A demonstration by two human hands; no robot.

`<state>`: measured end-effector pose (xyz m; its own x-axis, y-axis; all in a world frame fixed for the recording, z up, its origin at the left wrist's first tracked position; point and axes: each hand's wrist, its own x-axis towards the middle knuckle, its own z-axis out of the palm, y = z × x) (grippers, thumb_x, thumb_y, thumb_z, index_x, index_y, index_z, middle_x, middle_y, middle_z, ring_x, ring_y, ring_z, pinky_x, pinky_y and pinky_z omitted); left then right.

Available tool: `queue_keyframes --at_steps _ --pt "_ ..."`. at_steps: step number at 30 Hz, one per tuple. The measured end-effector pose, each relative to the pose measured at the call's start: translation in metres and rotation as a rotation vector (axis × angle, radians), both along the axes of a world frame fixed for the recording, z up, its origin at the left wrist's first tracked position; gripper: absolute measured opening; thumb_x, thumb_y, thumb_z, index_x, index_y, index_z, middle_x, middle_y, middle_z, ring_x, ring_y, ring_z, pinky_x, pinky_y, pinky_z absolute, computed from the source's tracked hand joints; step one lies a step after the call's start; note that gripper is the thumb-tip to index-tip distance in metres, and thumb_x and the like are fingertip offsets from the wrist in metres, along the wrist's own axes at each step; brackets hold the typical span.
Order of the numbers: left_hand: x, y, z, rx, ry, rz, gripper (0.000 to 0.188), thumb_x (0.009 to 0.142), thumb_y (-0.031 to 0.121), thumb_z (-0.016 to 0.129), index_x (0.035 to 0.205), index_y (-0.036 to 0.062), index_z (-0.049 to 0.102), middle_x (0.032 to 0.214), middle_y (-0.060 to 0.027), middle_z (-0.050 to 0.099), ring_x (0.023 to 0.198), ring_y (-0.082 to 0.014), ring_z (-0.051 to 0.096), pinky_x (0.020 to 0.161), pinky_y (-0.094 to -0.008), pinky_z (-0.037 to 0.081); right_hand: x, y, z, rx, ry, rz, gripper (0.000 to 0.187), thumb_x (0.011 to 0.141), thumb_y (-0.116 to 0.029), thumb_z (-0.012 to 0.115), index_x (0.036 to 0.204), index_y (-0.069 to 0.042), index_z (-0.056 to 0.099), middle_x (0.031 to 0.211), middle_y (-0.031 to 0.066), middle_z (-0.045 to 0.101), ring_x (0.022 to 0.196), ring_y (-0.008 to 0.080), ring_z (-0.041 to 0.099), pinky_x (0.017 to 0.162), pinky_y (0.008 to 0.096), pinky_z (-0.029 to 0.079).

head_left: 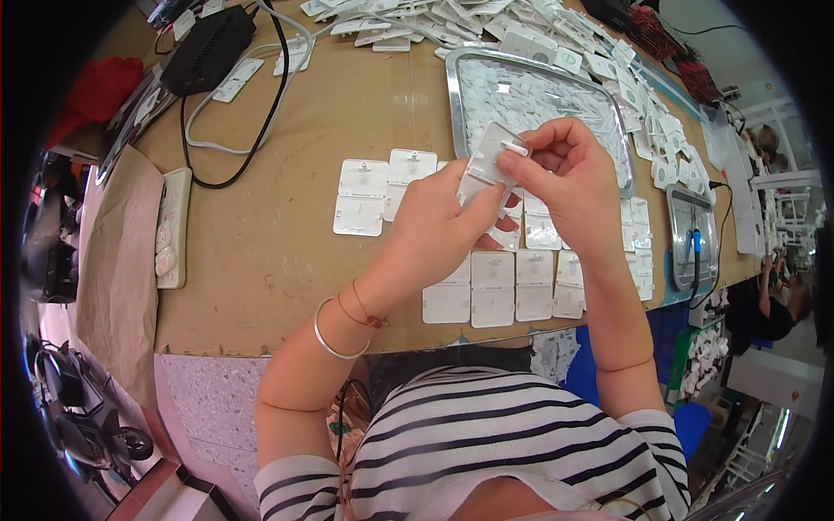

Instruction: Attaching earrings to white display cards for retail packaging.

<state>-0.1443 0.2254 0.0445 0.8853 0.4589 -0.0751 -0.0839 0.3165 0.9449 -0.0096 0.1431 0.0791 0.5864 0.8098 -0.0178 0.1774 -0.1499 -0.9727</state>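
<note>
My left hand (434, 217) grips a white plastic panel (492, 141), tilted up above the table with its ribbed inner side toward me. Its thumb lies across the panel's lower part. My right hand (573, 178) is closed in a pinch at the upper right of that panel, thumb and fingers on a small white rod-like part (516, 149). Whether this part is fixed to the panel I cannot tell. Below and around my hands, similar white panels (493, 288) lie in rows, inner sides up. Two more panel pairs (360, 196) lie left of my left hand; my hands cover some others.
A metal tray (453, 91) of small whitish parts stands beyond my hands. Loose white panels (599, 65) are heaped behind it. A smaller tray (680, 260) with a blue-handled tool (697, 245) is at right. A black adapter (208, 50), cables and a power strip (176, 227) lie left.
</note>
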Motion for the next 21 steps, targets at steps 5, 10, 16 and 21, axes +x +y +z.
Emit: queue_keyframes --at_steps 5,10,16,21 --pt "-0.003 -0.002 -0.009 0.690 0.077 0.149 0.023 0.088 0.018 0.053 0.095 -0.0037 0.052 0.081 -0.0192 0.061 0.068 -0.0300 0.063 0.056 -0.0369 0.049 -0.007 -0.005 -0.001 0.157 -0.071 -0.017 0.031 0.074 0.002 0.070 0.096 0.000 0.048 0.089 0.0062 0.057 0.079 0.0093 0.055 0.069 0.0207 0.047" --pt "-0.019 -0.012 0.001 0.780 0.063 0.261 0.022 0.087 0.019 0.055 0.088 -0.0020 0.051 0.070 -0.0190 0.056 0.060 -0.0349 0.056 0.054 -0.0392 0.043 -0.016 -0.014 -0.001 0.136 -0.129 0.083 0.027 0.076 0.000 0.068 0.098 0.001 0.052 0.091 0.0058 0.058 0.080 0.0095 0.055 0.072 0.0226 0.046" --pt "-0.090 -0.020 -0.005 0.441 0.429 0.272 0.025 0.087 0.021 0.055 0.082 -0.0039 0.053 0.065 -0.0195 0.055 0.056 -0.0371 0.053 0.053 -0.0396 0.043 -0.017 -0.026 -0.004 0.039 -0.202 0.377 0.019 0.084 -0.005 0.059 0.103 0.000 0.058 0.095 0.0053 0.062 0.086 0.0104 0.057 0.080 0.0243 0.045" --pt "-0.112 -0.023 -0.020 0.989 0.828 0.182 0.051 0.090 0.044 0.049 0.069 -0.0011 0.062 0.060 -0.0207 0.058 0.054 -0.0342 0.058 0.050 -0.0404 0.045 -0.017 -0.023 0.000 0.043 -0.223 0.329 0.020 0.084 -0.006 0.060 0.103 0.000 0.059 0.092 0.0056 0.064 0.085 0.0113 0.057 0.080 0.0251 0.044"
